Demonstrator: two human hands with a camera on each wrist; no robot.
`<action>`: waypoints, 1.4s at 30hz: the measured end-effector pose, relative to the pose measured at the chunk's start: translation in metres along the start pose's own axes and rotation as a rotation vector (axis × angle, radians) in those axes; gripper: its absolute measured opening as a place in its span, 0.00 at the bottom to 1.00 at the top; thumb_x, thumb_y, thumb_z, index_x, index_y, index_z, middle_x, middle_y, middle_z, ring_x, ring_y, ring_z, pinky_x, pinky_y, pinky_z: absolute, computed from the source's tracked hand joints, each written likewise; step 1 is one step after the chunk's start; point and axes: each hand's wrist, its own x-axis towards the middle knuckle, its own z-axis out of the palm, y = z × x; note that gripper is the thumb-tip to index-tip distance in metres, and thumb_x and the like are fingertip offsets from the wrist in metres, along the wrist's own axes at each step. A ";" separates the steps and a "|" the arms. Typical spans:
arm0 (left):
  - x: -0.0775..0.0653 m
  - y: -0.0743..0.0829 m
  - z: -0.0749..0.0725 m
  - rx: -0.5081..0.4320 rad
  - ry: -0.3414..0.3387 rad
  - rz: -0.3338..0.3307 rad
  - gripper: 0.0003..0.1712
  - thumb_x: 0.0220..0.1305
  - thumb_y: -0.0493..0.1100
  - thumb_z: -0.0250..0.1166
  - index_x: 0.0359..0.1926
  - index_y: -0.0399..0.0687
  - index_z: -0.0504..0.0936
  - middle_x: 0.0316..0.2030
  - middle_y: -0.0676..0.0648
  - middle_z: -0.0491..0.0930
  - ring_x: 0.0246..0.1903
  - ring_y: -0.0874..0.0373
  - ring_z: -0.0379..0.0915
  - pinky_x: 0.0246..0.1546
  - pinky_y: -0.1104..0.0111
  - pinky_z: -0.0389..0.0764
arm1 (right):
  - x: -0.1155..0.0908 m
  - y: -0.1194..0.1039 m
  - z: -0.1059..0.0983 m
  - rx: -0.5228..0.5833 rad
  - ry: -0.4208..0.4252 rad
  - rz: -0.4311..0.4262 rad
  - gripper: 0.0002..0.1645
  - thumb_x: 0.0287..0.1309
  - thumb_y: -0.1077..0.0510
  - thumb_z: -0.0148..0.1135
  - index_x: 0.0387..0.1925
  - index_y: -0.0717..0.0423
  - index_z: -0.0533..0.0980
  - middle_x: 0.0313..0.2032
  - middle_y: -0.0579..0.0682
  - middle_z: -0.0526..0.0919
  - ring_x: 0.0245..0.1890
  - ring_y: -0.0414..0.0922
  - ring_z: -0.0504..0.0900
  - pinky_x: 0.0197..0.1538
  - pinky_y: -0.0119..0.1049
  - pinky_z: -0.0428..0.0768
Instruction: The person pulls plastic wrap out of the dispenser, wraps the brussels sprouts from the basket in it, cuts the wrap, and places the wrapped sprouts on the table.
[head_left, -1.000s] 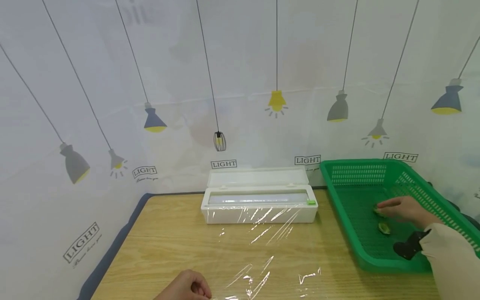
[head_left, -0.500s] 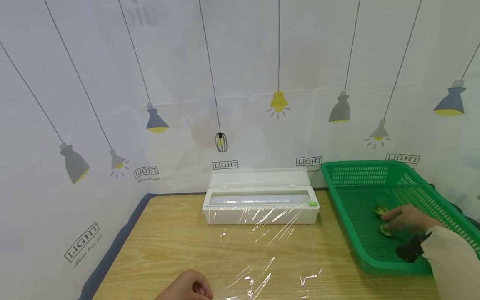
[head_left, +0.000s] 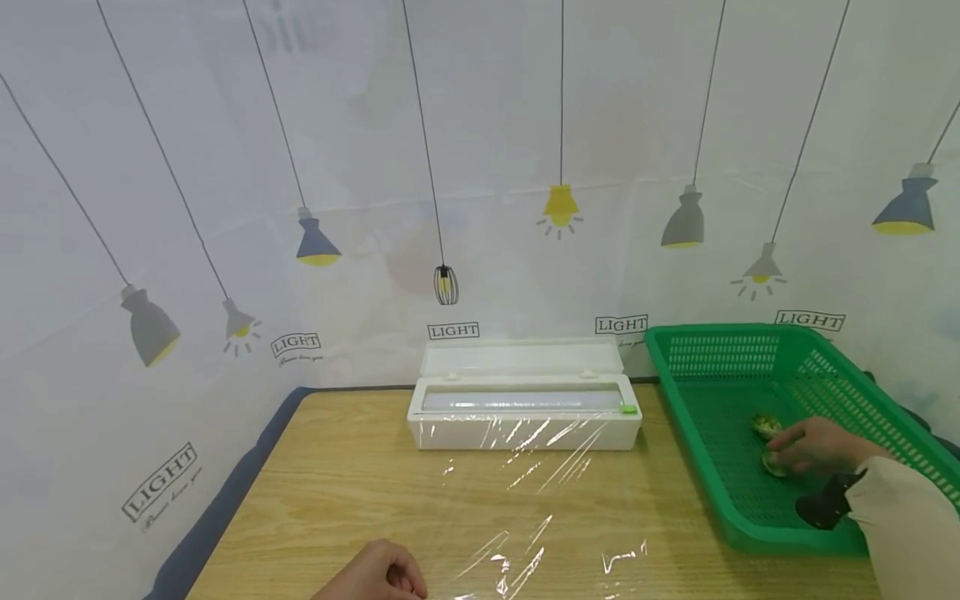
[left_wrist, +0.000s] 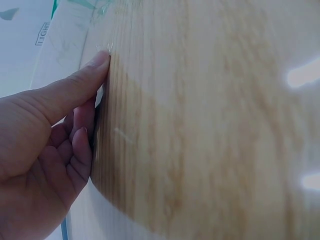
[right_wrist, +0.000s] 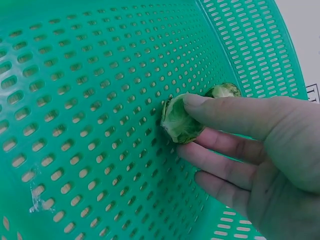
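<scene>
Inside a green plastic basket point(head_left: 701, 479), my right hand point(head_left: 821, 446) pinches a hollow, cup-shaped piece of green vegetable point(right_wrist: 180, 120) between thumb and fingers. A second green vegetable piece point(head_left: 766, 427) lies just beyond it on the basket floor, partly hidden by the thumb in the right wrist view. At the front of the wooden table, my left hand point(head_left: 375, 573) pinches the edge of clear plastic wrap point(head_left: 517, 562). The wrap stretches back to a white dispenser box point(head_left: 525, 432). In the left wrist view, a crumpled bit of film shows at the thumb tip.
The dispenser's lid point(head_left: 521, 358) stands raised against the patterned wall sheet, with a wrap roll point(head_left: 525, 402) inside and a green slider point(head_left: 628, 409) at its right end. The wooden table point(head_left: 322, 467) carries the box at the back and the basket at right.
My right hand has shifted from the farther vegetable piece toward the nearer one and now pinches it. The left hand keeps its place at the wrap's edge.
</scene>
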 end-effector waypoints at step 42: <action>0.001 0.004 0.000 -0.033 -0.008 -0.050 0.03 0.44 0.30 0.67 0.25 0.38 0.82 0.18 0.54 0.74 0.19 0.66 0.66 0.19 0.79 0.66 | 0.007 -0.062 -0.017 -0.135 0.218 -0.276 0.24 0.56 0.56 0.61 0.48 0.71 0.74 0.41 0.61 0.80 0.37 0.48 0.79 0.38 0.46 0.78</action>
